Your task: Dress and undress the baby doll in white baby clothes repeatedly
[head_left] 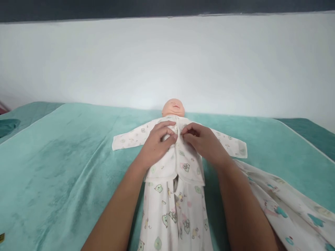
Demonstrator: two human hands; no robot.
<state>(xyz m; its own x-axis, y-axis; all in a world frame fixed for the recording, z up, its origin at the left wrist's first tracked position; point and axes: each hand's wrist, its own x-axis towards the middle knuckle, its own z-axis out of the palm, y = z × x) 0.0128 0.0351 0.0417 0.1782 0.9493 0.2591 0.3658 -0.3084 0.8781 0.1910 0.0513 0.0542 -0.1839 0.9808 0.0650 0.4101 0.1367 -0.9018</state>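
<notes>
A baby doll (173, 108) lies on its back, head toward the wall. It wears a white baby jacket (188, 166) with small printed animals, sleeves spread to both sides. Below the jacket are matching printed pants (162, 209). On the chest, my left hand (161, 139) pinches the jacket's front edge between thumb and forefinger, other fingers resting on the cloth. Across the front opening, my right hand (200, 139) pinches the opposite edge with curled fingers. Any fastener between the fingertips is hidden.
A teal blanket (65, 167) with some creases covers the surface under the doll. To the right lies a white printed cloth (288, 202), partly behind my right forearm. A white wall (167, 62) rises behind the doll's head.
</notes>
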